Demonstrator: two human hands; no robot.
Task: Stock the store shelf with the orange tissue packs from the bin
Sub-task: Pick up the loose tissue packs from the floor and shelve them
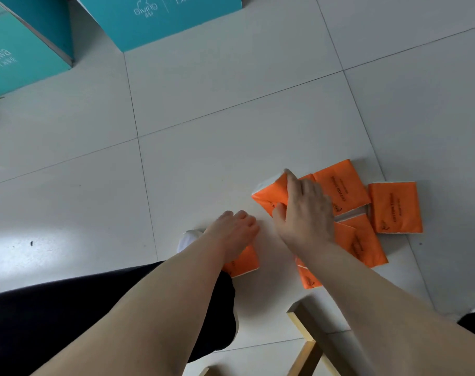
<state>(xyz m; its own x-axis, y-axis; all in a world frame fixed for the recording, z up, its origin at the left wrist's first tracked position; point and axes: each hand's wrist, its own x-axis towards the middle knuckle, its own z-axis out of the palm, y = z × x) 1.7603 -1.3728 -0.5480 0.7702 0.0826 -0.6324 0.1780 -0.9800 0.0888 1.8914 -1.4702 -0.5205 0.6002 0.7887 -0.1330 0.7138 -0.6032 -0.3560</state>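
Several orange tissue packs lie scattered on the white tiled floor (pixel 231 104). My right hand (pixel 304 213) grips one tilted pack (pixel 271 194), thumb at its near edge and fingers over its top. More packs lie flat to the right: one (pixel 339 189) just behind the hand, one (pixel 396 207) farther right, one (pixel 364 242) nearer me, and one (pixel 308 278) partly under my right forearm. My left hand (pixel 233 232) rests palm down over another pack (pixel 244 263), fingers curled; the grip itself is hidden. No bin or shelf shows.
Two teal cardboard boxes stand at the back, one (pixel 160 20) in the middle and one (pixel 22 50) at the left. A gold metal frame (pixel 309 340) lies at the bottom. My dark-trousered leg (pixel 68 321) and white shoe (pixel 189 238) are at lower left.
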